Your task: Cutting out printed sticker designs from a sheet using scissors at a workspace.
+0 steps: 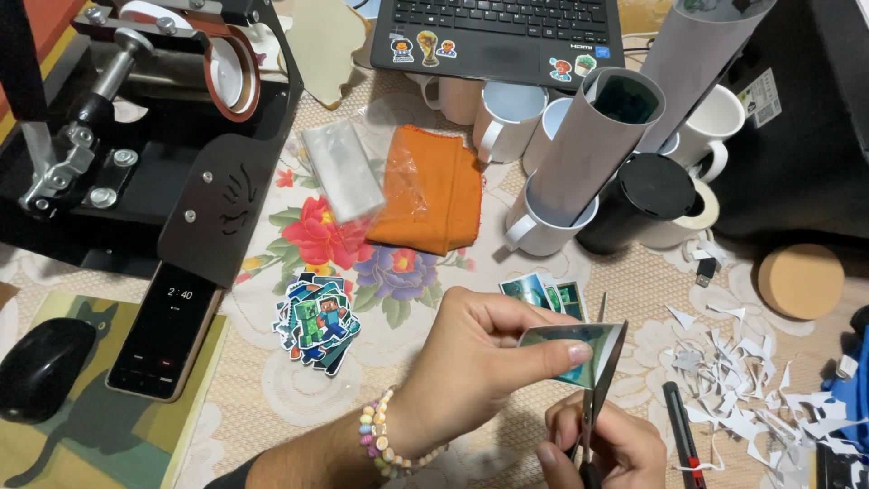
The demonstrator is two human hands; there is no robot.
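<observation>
My left hand (471, 362), with a bead bracelet on the wrist, pinches a small printed picture sheet (579, 349) between thumb and fingers. My right hand (602, 448) grips a pair of scissors (595, 380) at the bottom edge of the view; the blades point up and close on the sheet's right side. A few more printed pictures (543, 292) lie on the table just behind the left hand. A pile of cut-out stickers (315, 323) lies to the left.
White paper scraps (751, 385) litter the table at right, beside a red-and-black utility knife (681, 435). Several white mugs (507, 118), rolled paper tubes (597, 145), an orange cloth (434, 186), a phone (167, 330), a mug press (154, 100), a mouse (41, 367) and a laptop (498, 36) surround the work spot.
</observation>
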